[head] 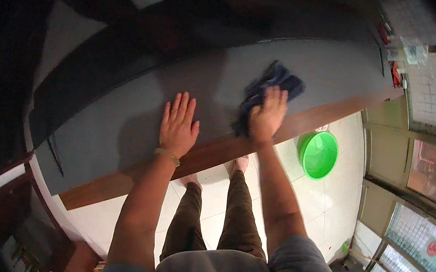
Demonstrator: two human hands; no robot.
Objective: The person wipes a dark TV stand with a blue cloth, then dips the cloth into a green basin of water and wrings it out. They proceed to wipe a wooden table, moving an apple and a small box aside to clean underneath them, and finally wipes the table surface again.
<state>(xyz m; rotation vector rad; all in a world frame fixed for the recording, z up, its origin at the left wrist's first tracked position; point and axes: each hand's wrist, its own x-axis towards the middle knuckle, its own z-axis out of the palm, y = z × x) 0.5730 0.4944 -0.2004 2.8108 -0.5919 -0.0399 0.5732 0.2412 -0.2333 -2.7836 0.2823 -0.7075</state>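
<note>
My left hand (179,126) lies flat on a long dark grey cushioned seat surface (98,135), near its wooden front edge, fingers slightly apart, holding nothing. On the left wrist is a pale bracelet (168,155). To the right, my right hand (268,115) presses on a crumpled dark blue cloth (283,79), which spreads beyond my fingers and to the left of my palm. The cloth rests on the same grey surface and is slightly blurred. Whether the fingers grip it or only press it down is hard to see, but the hand is on it.
A brown wooden rail (208,155) runs along the front edge. On the tiled floor (325,215) at the right stands a green plastic basin (318,155). My feet are just below the rail. Small red and white items (397,77) lie beyond the right end; windows line the right side.
</note>
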